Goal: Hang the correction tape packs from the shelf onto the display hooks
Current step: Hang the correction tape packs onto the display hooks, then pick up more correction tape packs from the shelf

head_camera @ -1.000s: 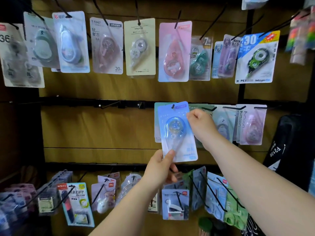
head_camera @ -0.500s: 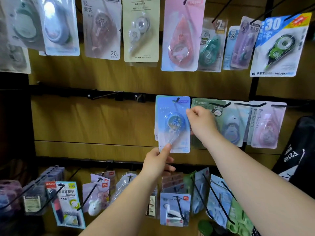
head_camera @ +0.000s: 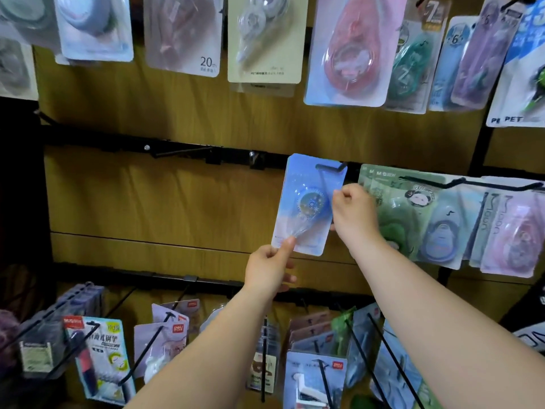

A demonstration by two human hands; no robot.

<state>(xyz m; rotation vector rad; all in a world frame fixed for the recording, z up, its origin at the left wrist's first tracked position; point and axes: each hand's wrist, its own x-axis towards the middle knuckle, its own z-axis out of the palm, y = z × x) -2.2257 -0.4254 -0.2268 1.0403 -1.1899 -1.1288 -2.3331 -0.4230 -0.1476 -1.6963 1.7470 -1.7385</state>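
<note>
A blue correction tape pack (head_camera: pixel 306 184) hangs in the middle row with a black display hook (head_camera: pixel 330 167) through its top hole. My left hand (head_camera: pixel 269 268) pinches the pack's lower left corner between thumb and fingers. My right hand (head_camera: pixel 352 211) is at the pack's right edge with its fingers curled, and seems to pinch that edge. Behind the front pack I cannot tell whether more packs hang on the same hook.
Green, blue and pink tape packs (head_camera: pixel 442 219) hang on hooks to the right. An empty hook (head_camera: pixel 188 150) sticks out of the black rail to the left. Further packs fill the top row (head_camera: pixel 265 39), and long hooks with stationery (head_camera: pixel 318 376) jut out below my arms.
The blue pack has gone up onto the hook and now hangs from it. My right hand slid from the pack's top corner down its right edge. The view moved closer.
</note>
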